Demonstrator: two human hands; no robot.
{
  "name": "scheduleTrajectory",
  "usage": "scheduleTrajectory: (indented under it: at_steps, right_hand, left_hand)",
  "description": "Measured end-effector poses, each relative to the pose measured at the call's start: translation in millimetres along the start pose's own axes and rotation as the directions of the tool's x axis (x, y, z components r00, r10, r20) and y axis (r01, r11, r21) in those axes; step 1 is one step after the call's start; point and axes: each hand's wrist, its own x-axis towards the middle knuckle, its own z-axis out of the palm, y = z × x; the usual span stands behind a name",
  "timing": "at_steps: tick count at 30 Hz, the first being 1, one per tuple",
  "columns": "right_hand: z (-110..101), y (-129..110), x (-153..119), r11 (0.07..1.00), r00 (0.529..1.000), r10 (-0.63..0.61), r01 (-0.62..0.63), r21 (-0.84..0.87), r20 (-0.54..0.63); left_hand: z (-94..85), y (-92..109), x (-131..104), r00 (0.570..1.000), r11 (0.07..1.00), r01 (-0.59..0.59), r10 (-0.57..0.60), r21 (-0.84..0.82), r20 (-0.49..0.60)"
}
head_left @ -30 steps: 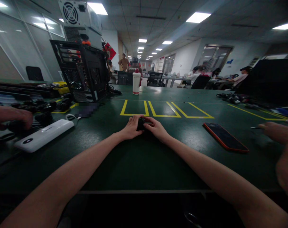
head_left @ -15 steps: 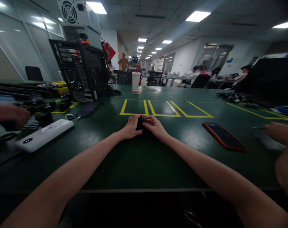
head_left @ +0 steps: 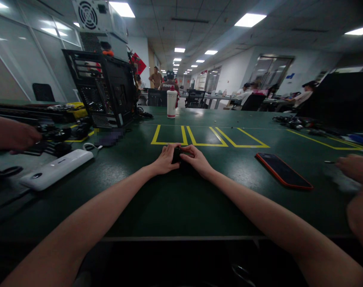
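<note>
At the middle of the green table (head_left: pixel 181 207), a small black object (head_left: pixel 176 156) is held between two bare hands, just on the near side of the yellow tape (head_left: pixel 207 145). By the left hand (head_left: pixel 165 161) it is gripped from its left, with the fingers curled over it and the thumb set low against it. By the right hand (head_left: pixel 196 160) it is met from the other side: thumb and forefinger are brought close together at it, but whether they are clamped cannot be told.

Behind, a lidded cup (head_left: pixel 171 105) is stood upright on the table; its contents are hidden. Inside the black case (head_left: pixel 117 91), some parts can be made out, and a grey unit (head_left: pixel 117 34) is stacked on top.

Between the forearms, bare green surface is left as far as the near edge (head_left: pixel 181 238). This room is bounded on the right by a phone (head_left: pixel 284 170), laid flat, and on the left by a white device (head_left: pixel 58 169). At the far sides, a co-worker's hand (head_left: pixel 20 137) and another bare hand (head_left: pixel 354 166) are seen, well apart from the object.

Much of the object is covered by fingers, so its long axis and pointing cannot be told.
</note>
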Motion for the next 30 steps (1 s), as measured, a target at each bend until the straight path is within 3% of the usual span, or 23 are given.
scheduleTrajectory:
  at_steps: [8,14,23,30]
  right_hand:
    - [-1.8,-3.3,0.4,0.999,0.997,0.050,-0.049,-0.013,0.052]
    - [-2.6,-2.4,-1.4,1.000,0.996,-0.011,0.010,0.014,0.083]
    - [-0.7,-1.9,1.0,0.997,0.999,0.047,-0.048,-0.057,-0.012]
    - [-3.5,-3.3,0.7,0.999,0.997,0.044,-0.043,-0.020,0.059]
  left_hand:
    - [-0.3,-0.5,-0.5,1.000,1.000,0.004,-0.004,0.004,0.003]
    - [-0.6,-0.1,-0.4,1.000,1.000,0.017,-0.017,0.004,0.005]
    - [-0.4,-0.1,0.0,0.999,0.999,0.040,-0.040,-0.018,0.009]
    - [-0.9,1.2,-0.6,0.999,0.999,0.046,-0.046,-0.012,0.011]
